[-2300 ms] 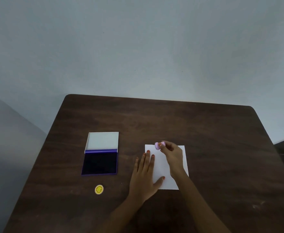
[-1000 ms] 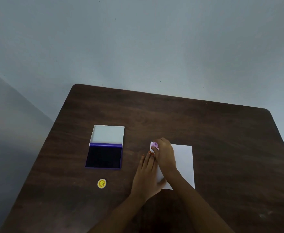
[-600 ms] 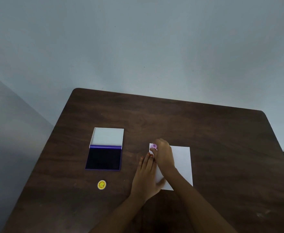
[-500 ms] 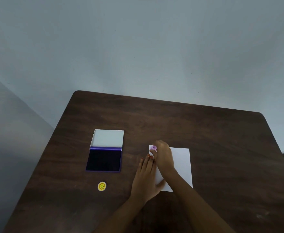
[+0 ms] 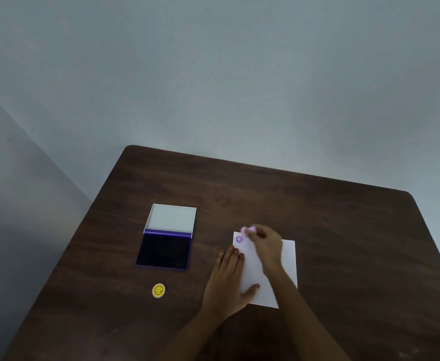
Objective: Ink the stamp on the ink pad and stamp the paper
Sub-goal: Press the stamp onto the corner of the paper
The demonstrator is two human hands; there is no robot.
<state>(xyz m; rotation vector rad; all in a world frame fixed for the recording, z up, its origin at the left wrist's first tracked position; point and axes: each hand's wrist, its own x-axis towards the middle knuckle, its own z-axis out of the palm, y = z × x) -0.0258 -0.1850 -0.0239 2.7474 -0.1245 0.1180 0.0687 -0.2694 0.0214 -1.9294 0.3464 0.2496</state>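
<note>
1 purple mark [image 5: 238,239] on paper [image 5: 289,259]

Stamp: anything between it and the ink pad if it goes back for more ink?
Nothing visible. The stamp, in the right hand, has only bare table between it and the open ink pad. The yellow sticker lies nearer, off that line.

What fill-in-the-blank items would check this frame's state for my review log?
1. The round purple mark sits in the paper's far-left ____.
2. The right hand holds the pink ____ just above the paper.
3. The left hand lies ____ on the paper's left edge.
4. The ink pad's lid is ____.

Missing words: corner; stamp; flat; open
</note>
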